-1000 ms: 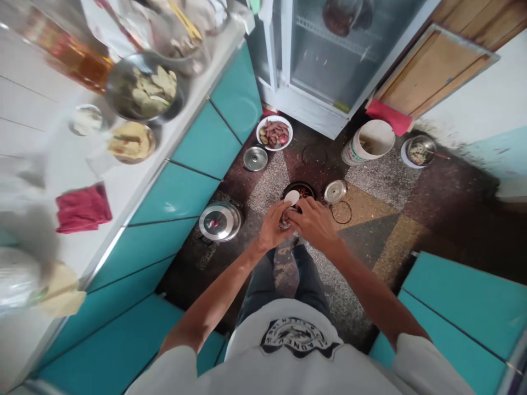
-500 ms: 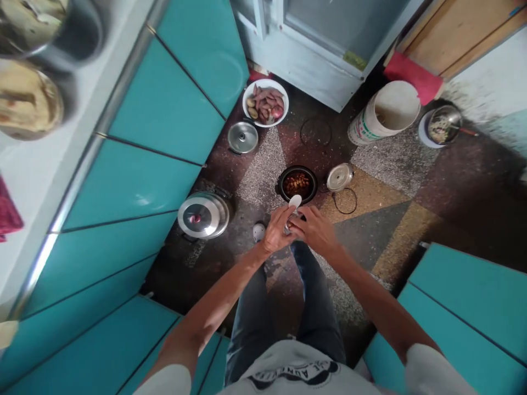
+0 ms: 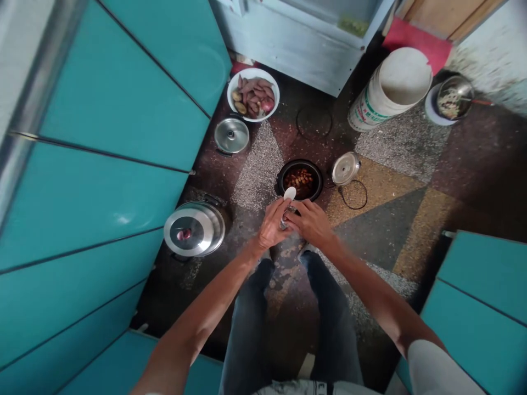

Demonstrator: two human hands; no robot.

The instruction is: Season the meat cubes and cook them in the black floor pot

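My left hand [image 3: 273, 224] and my right hand [image 3: 309, 221] are close together, fingers closed around a small shiny container [image 3: 284, 223] that they mostly hide. A white oval piece [image 3: 290, 193], shaped like a spoon's bowl, sticks out past the left fingertips; its other end is hidden. Just beyond the hands, a black pot [image 3: 319, 176] stands on the floor with brown chunks of food [image 3: 298, 180] in it. The white piece overlaps the pot's near rim in view.
A round lid [image 3: 345, 168] and a cord [image 3: 365, 198] lie right of the pot. Leftward are a large lidded pot [image 3: 214, 236], a smaller metal lidded pot [image 3: 231, 135] and a white bowl [image 3: 275, 104] of sweet potatoes. A white bucket [image 3: 370, 104] stands back right. Teal cabinets [image 3: 102, 203] flank the floor.
The view has shifted, and the countertop pans at the left have left it. Both hands stay together around the small container, with the white piece still by the pot's near rim.
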